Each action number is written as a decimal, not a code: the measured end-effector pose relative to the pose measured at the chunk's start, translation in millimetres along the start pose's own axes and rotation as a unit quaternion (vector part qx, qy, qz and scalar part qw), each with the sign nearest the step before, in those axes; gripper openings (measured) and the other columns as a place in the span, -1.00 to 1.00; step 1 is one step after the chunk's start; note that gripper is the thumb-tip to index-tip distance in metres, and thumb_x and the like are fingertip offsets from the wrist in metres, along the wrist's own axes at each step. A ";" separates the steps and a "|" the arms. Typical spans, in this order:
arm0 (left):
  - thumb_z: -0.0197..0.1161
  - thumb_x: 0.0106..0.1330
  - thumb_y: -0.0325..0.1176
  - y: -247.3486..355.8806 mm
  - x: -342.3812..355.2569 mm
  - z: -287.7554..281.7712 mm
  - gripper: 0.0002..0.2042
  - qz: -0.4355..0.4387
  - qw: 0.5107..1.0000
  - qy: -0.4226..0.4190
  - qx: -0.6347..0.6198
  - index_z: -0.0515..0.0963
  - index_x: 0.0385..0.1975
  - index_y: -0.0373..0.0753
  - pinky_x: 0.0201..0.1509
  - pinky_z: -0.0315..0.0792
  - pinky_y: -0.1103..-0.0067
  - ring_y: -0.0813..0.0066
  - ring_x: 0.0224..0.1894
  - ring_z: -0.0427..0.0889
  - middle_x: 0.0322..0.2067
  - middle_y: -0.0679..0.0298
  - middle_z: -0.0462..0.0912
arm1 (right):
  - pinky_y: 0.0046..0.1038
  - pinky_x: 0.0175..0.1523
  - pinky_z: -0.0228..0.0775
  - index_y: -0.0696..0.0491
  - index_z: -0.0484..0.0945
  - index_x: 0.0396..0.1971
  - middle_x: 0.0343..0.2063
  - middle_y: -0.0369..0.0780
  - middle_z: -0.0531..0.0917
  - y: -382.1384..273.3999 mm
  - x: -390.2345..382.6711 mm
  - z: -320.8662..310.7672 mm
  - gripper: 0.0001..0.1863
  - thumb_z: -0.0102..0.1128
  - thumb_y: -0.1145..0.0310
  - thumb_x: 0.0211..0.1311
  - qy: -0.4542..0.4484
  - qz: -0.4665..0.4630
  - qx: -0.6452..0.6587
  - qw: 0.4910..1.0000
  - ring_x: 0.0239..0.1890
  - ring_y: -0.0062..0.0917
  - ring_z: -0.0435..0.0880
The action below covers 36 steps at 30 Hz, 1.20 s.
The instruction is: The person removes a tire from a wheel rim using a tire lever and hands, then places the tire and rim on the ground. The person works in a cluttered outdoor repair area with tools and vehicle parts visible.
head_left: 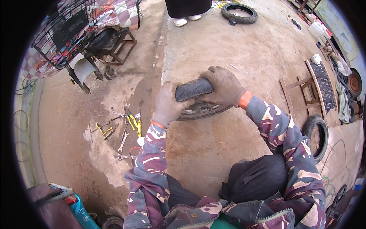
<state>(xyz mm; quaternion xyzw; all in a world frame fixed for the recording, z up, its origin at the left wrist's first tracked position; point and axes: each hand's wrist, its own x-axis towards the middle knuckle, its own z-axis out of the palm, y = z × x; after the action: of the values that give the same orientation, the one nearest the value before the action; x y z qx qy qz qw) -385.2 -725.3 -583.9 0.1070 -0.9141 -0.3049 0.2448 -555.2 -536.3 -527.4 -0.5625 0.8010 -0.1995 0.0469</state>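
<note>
So we're out on a stained concrete floor [198, 152], scuffed and dusty, with clutter round the edges. The black tire [194, 89] is right in front of us, about mid-view: the bit of tread we can see faces up at us, its long axis running roughly left to right with the right end a touch higher. Below it a dark curved edge [206, 111] bows toward us, though the hands hide how the two join. Going left to right around it, we've got a black wire basket [76, 30], a small wooden stool [122, 47], then yellow-handled pliers [132, 120] and some wrenches [123, 142] scattered just beside our left forearm. Further along there's a person in black with white shoes [180, 22] up top, a loose tire [240, 20] past them, a woven seat [324, 84] and another tire [325, 133] at far right. As for the grip, our gloved left hand [169, 103] is curled round the tire's left end, thumb along the near side, and our right hand [225, 86] is wrapped over the right end, so the exposed tread sits between them.
</note>
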 end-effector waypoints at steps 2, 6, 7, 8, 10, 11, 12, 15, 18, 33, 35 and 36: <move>0.76 -0.08 -0.19 -3.7 -1.7 -0.4 -0.29 0.025 1.000 0.015 0.005 0.59 0.09 -0.32 0.16 0.56 0.20 -0.07 0.04 0.67 -0.05 -0.06 0.66 | -0.14 0.28 0.54 -0.01 0.64 0.19 0.04 -0.06 0.68 2.9 -0.5 0.5 -0.25 0.65 -0.07 0.03 0.016 -0.017 0.010 1.000 0.14 -0.10 0.67; 0.76 -0.05 -0.19 -17.7 -14.6 -16.0 -0.25 -0.063 0.993 -0.042 -0.090 0.57 0.15 -0.35 0.22 0.57 0.30 0.08 0.08 0.71 0.02 -0.03 0.68 | -0.18 0.33 0.55 0.02 0.58 0.32 0.12 -0.04 0.69 17.2 -12.7 2.4 -0.14 0.65 -0.06 0.02 -0.006 0.005 0.097 0.995 0.20 -0.11 0.68; 0.76 -0.04 -0.19 -21.7 -19.1 -22.2 -0.24 -0.108 0.982 -0.074 -0.138 0.57 0.17 -0.36 0.24 0.57 0.33 0.12 0.10 0.71 0.04 -0.02 0.68 | -0.19 0.35 0.55 0.04 0.57 0.35 0.15 -0.04 0.69 21.9 -18.6 3.8 -0.11 0.66 -0.05 0.02 -0.027 0.035 0.122 0.992 0.23 -0.13 0.69; 0.76 -0.04 -0.19 -25.6 -23.4 -28.8 -0.24 -0.122 0.979 -0.072 -0.148 0.56 0.17 -0.37 0.26 0.56 0.35 0.14 0.12 0.71 0.05 -0.01 0.69 | -0.21 0.35 0.55 0.06 0.55 0.37 0.18 -0.04 0.68 25.8 -24.7 6.5 -0.09 0.66 -0.05 0.02 -0.041 0.069 0.175 0.981 0.25 -0.15 0.68; 0.76 -0.03 -0.19 -30.1 -30.0 -40.5 -0.23 -0.185 0.968 -0.078 -0.149 0.56 0.19 -0.38 0.29 0.55 0.38 0.19 0.14 0.71 0.06 0.00 0.69 | -0.24 0.37 0.54 0.09 0.53 0.39 0.23 -0.04 0.67 30.8 -36.5 16.1 -0.06 0.67 -0.04 0.03 -0.071 0.178 0.253 0.948 0.29 -0.20 0.68; 0.76 -0.05 -0.17 -29.9 -31.7 -44.5 -0.22 -0.204 0.957 -0.082 -0.191 0.57 0.20 -0.35 0.32 0.55 0.37 0.17 0.14 0.72 0.06 0.02 0.70 | -0.26 0.36 0.55 0.13 0.53 0.37 0.22 -0.03 0.67 30.6 -40.8 24.2 -0.06 0.69 -0.05 0.03 -0.071 0.205 0.283 0.934 0.28 -0.23 0.69; 0.76 -0.05 -0.16 -28.5 -31.7 -47.4 -0.22 -0.133 0.972 -0.078 -0.177 0.57 0.20 -0.34 0.31 0.55 0.37 0.16 0.13 0.72 0.05 0.03 0.71 | -0.25 0.39 0.52 0.12 0.53 0.36 0.22 -0.04 0.67 30.8 -43.5 30.8 -0.08 0.69 0.00 0.02 -0.048 0.159 0.286 0.944 0.28 -0.22 0.68; 0.75 -0.05 -0.05 -16.6 -28.7 -50.8 -0.23 -0.032 0.994 -0.084 -0.061 0.62 0.18 -0.27 0.24 0.59 0.32 0.07 0.10 0.75 0.00 0.04 0.74 | -0.21 0.44 0.47 0.10 0.53 0.33 0.23 -0.05 0.65 26.4 -41.3 50.7 -0.12 0.68 0.07 0.01 -0.013 0.080 0.235 0.969 0.31 -0.20 0.64; 0.73 0.00 0.01 -3.2 -23.6 -49.5 -0.29 -0.032 0.997 -0.072 0.019 0.65 0.11 -0.25 0.14 0.64 0.29 0.04 0.02 0.78 -0.07 0.04 0.77 | -0.22 0.29 0.58 0.13 0.59 0.28 0.14 -0.01 0.72 21.6 -29.7 56.6 -0.13 0.65 -0.08 0.03 -0.003 0.070 0.178 0.982 0.20 -0.17 0.72; 0.69 0.03 0.12 -29.4 -39.9 -69.3 -0.27 -0.102 0.993 -0.055 0.004 0.67 0.12 -0.25 0.19 0.61 0.25 -0.01 0.07 0.77 -0.06 0.00 0.78 | -0.24 0.19 0.63 0.15 0.64 0.18 -0.01 -0.01 0.80 -5.4 5.0 59.1 -0.25 0.66 0.05 0.03 -0.039 0.076 0.229 0.970 0.06 -0.25 0.81; 0.70 0.00 0.11 -33.7 -42.6 -74.9 -0.25 -0.103 0.993 -0.061 -0.004 0.66 0.13 -0.26 0.20 0.60 0.26 0.00 0.09 0.76 -0.02 -0.01 0.77 | -0.24 0.19 0.64 0.17 0.62 0.18 -0.03 -0.01 0.80 -12.7 7.6 61.1 -0.24 0.67 0.08 0.01 -0.037 0.066 0.227 0.971 0.05 -0.25 0.81; 0.70 0.01 0.12 -36.4 -43.5 -75.9 -0.25 -0.092 0.994 -0.056 -0.006 0.67 0.13 -0.27 0.21 0.60 0.25 -0.03 0.10 0.75 0.01 -0.04 0.76 | -0.24 0.19 0.64 0.18 0.62 0.17 -0.03 -0.01 0.80 -15.8 8.6 60.8 -0.24 0.68 0.08 0.00 -0.033 0.064 0.220 0.973 0.05 -0.24 0.82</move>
<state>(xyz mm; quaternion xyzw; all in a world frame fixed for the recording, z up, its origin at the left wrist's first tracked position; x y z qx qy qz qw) -307.3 -777.4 -570.0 0.1720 -0.9109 -0.3367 0.1652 -526.1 -565.0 -575.9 -0.4918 0.7699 -0.3489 0.2092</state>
